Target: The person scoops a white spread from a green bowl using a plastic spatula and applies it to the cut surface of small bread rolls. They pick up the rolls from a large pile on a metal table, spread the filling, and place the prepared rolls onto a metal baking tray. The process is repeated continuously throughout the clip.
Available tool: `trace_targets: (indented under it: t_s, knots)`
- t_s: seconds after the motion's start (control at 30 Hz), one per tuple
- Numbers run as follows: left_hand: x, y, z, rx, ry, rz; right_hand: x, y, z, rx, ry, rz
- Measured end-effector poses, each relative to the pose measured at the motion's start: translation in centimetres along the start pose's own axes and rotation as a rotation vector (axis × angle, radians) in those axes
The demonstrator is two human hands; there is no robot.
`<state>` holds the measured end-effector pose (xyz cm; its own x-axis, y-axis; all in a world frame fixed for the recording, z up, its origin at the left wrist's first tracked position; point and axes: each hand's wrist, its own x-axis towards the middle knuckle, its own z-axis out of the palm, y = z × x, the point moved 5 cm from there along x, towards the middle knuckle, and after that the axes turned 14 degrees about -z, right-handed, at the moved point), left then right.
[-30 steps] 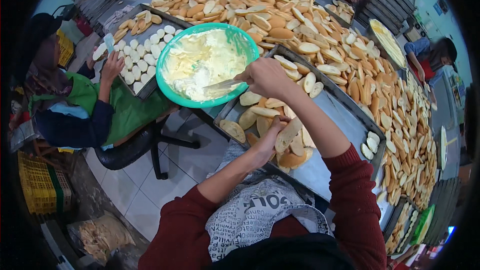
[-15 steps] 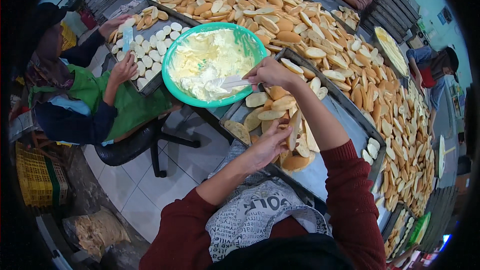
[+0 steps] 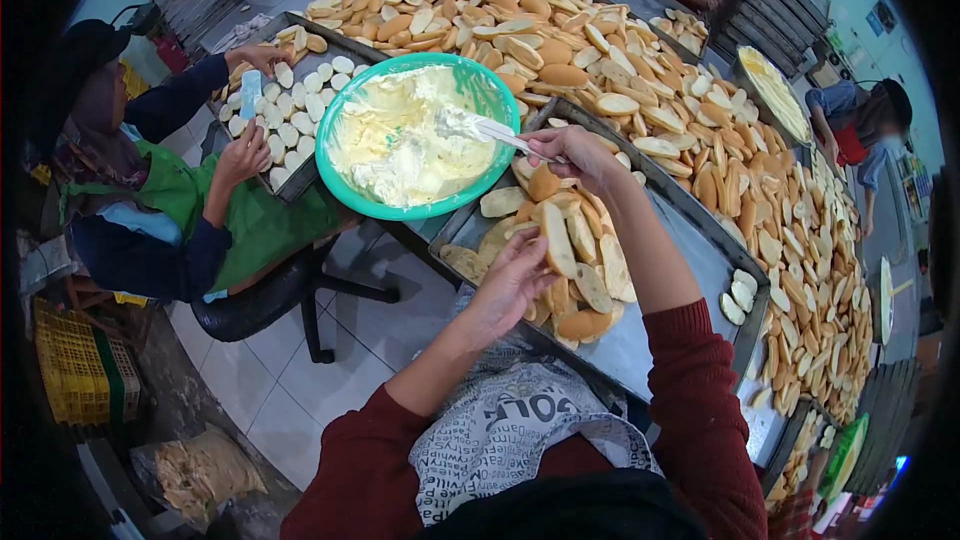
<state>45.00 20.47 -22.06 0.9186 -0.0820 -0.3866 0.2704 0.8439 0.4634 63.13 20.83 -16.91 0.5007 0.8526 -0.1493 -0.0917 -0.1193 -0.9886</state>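
In my left hand [image 3: 512, 288] is a halved oblong bread roll [image 3: 557, 240], its pale cut face turned up. My right hand [image 3: 582, 156] grips the handle of a spatula [image 3: 500, 132]. White cream clings to the spatula's blade, which is over the cream [image 3: 385, 145] in a round green basin [image 3: 345, 190]. Below my hands lies a metal tray [image 3: 690, 290] with a heap of bread halves [image 3: 590, 285] at its left end. A few cream-coated pieces [image 3: 738, 297] sit at the tray's right end.
A large pile of bread halves [image 3: 560, 45] covers the table beyond the tray. At the left, a person in a green apron [image 3: 150, 190] works with a blue spatula [image 3: 250, 93] over another tray [image 3: 290, 180]. Other people stand at the far side and right. A black chair [image 3: 270, 305] is below.
My left hand has lifted slightly left with the bread half, turning its cut face up. The spatula has moved up within the basin and its blade now carries a lump of cream.
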Motion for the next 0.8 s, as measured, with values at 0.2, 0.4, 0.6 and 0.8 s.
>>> trace_targets:
  t_s: [0.2,0.4,0.6,0.8]
  knots:
    - [-0.5,2.4,-1.1,-0.106,-0.043,0.158,-7.7,-1.4,-0.6,-0.047,0.311,-0.295]
    - [0.3,2.6,0.4,-0.109,-0.099,0.116,-16.8,3.5,-0.1,-0.19,0.596,-0.609]
    - [1.8,0.5,3.0,-0.104,-0.131,0.041,-21.4,4.0,0.8,-0.549,0.737,-0.756]
    - [2.8,-1.1,4.7,-0.08,-0.176,-0.042,-24.6,4.6,0.6,-0.86,0.85,-0.795]
